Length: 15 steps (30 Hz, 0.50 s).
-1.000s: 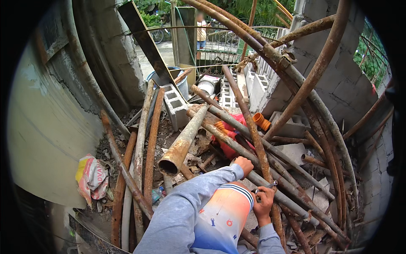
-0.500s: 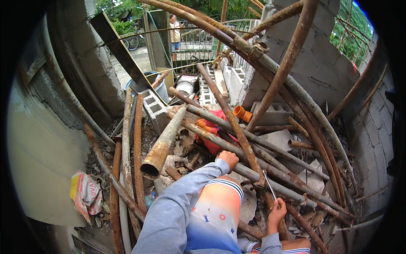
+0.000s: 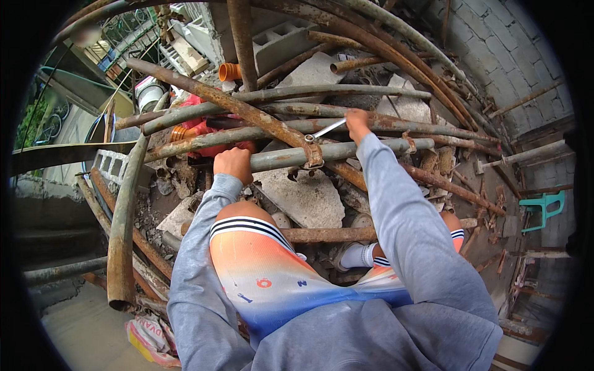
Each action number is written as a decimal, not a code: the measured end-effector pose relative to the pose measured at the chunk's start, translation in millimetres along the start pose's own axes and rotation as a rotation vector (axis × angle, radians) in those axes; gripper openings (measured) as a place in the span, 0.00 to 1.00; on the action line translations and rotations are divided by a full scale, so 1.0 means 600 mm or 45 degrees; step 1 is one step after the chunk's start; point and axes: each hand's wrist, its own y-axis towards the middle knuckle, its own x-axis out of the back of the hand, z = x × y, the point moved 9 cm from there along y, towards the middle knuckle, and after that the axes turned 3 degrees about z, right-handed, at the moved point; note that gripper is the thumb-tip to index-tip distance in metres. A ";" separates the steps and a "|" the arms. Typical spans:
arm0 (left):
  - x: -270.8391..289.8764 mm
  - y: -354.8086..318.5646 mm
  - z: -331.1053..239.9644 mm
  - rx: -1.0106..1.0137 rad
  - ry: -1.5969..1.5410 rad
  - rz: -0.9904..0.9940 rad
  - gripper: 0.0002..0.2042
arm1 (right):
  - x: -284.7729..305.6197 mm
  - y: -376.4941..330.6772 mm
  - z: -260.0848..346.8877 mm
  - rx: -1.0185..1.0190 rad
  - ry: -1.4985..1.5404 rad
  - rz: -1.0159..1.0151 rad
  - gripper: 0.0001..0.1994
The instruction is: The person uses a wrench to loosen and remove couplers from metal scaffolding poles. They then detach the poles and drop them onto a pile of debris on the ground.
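Note:
My left hand (image 3: 233, 164) is closed around the near end of a grey pipe (image 3: 278, 159) that lies crosswise in front of my knees. In my right hand (image 3: 357, 125) is a silver wrench (image 3: 328, 129). Its far end meets a bolt on a rusty scaffold clamp (image 3: 314, 154), where the grey pipe and a rusty pipe (image 3: 216, 96) cross. A second rusty clamp (image 3: 409, 143) sits farther right along the grey pipe. My right fingers hide the wrench's near end.
More pipes lie around, one grey pipe (image 3: 127, 229) ending at the left. Broken concrete slabs (image 3: 306, 198), an orange corrugated pipe piece (image 3: 229, 72) and red plastic (image 3: 204, 139) are among them. A green plastic stool (image 3: 544, 207) is at the right. A person stands beyond, upper left.
My view has turned, bringing the right wall and stool in. My right hand has swung the wrench around the clamp to its far side. My left hand stays on the pipe.

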 end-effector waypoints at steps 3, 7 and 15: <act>-0.019 -0.017 0.036 0.063 0.048 0.037 0.10 | -0.198 -0.054 0.081 -0.041 0.021 0.213 0.29; -0.025 -0.014 0.039 0.084 0.065 0.094 0.13 | -0.359 -0.177 0.225 0.457 -0.732 0.444 0.30; -0.019 -0.029 0.053 0.061 0.097 0.050 0.10 | -0.346 -0.500 0.305 1.207 -0.362 0.742 0.26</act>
